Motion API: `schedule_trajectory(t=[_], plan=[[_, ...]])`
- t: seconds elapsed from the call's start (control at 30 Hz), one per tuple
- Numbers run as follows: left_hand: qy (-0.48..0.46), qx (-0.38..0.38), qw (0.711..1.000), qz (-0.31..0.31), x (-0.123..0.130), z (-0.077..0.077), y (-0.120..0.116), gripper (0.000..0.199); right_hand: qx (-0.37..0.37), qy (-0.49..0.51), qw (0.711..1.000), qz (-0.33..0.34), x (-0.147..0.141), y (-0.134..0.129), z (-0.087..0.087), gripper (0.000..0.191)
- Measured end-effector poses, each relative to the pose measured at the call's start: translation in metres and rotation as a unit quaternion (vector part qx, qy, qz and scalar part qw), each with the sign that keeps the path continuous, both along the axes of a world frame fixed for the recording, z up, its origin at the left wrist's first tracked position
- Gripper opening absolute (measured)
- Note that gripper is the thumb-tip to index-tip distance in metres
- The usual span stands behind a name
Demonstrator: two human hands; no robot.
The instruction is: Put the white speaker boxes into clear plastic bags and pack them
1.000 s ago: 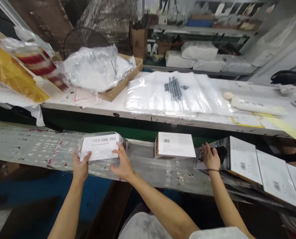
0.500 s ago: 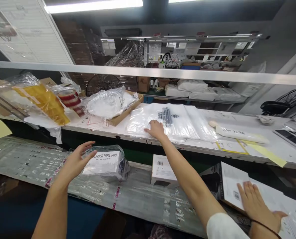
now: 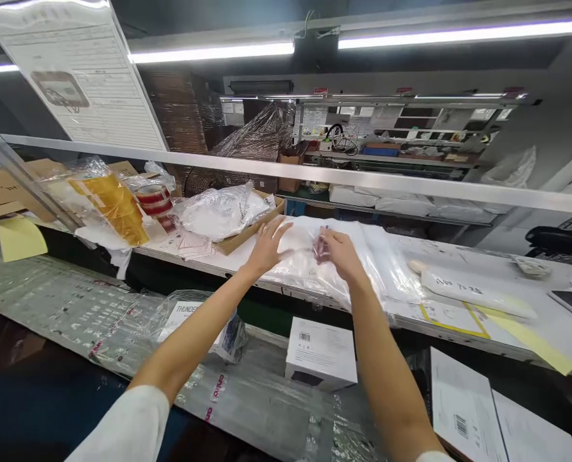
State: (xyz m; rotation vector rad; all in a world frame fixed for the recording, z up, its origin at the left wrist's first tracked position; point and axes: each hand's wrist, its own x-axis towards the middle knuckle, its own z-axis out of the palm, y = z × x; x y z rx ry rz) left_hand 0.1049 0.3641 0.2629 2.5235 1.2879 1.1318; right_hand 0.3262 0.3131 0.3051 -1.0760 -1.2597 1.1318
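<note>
A stack of clear plastic bags (image 3: 391, 269) lies flat on the white shelf. My right hand (image 3: 339, 253) pinches a bag from the top of the stack, its film bunched at the fingertips. To its left, my left hand (image 3: 266, 247) hovers at the stack's left side, fingers spread; whether it touches the film I cannot tell. Below my arms, a white box (image 3: 320, 350) with a barcode sits on the grey, tape-covered surface (image 3: 251, 398). A box in a clear bag (image 3: 180, 317), with partly hidden lettering, stands left of it, partly behind my left forearm.
More white boxes (image 3: 463, 407) lie at lower right. On the shelf are a cardboard tray (image 3: 244, 236) of bagged items, yellow tape rolls (image 3: 110, 205), red-striped rolls (image 3: 155, 204) and a long white packet (image 3: 473, 292). A metal bar (image 3: 363, 179) crosses above the shelf.
My left hand has moved from above the bagged box up to the plastic bags. My right hand has closed on a bag. Another person's hand on the right-hand boxes has left view.
</note>
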Motion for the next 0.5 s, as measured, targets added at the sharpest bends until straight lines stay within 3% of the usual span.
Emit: schedule_trajectory(t=[0.07, 0.1, 0.2, 0.3, 0.37, 0.43, 0.5], plan=[[-0.043, -0.002, 0.998, -0.044, 0.003, 0.021, 0.002, 0.025, -0.015, 0.05, 0.999, 0.009, 0.02, -0.022, 0.01, 0.047], [-0.072, -0.029, 0.994, -0.072, 0.0, 0.034, -0.002, 0.02, -0.021, 0.069, 0.997, -0.002, 0.031, -0.033, 0.013, 0.043], [-0.109, -0.189, 0.958, -0.185, -0.024, 0.076, -0.025, 0.029, -0.04, 0.11, 0.99, -0.075, 0.053, -0.064, 0.008, 0.037], [-0.12, -0.287, 0.918, -0.247, -0.052, 0.108, -0.047, 0.033, -0.062, 0.133, 0.981, -0.127, 0.049, -0.09, -0.014, 0.036], [-0.159, -0.29, 0.912, -0.244, -0.065, 0.117, -0.054, 0.032, -0.09, 0.09, 0.985, -0.118, 0.035, -0.106, -0.03, 0.042], [-0.176, -0.294, 0.906, -0.248, -0.071, 0.118, -0.057, 0.033, -0.087, -0.015, 0.988, -0.128, 0.021, -0.124, -0.037, 0.041], [-0.155, -0.298, 0.905, -0.262, -0.071, 0.113, -0.063, 0.036, -0.01, -0.101, 0.976, -0.192, 0.007, -0.145, -0.032, 0.041]])
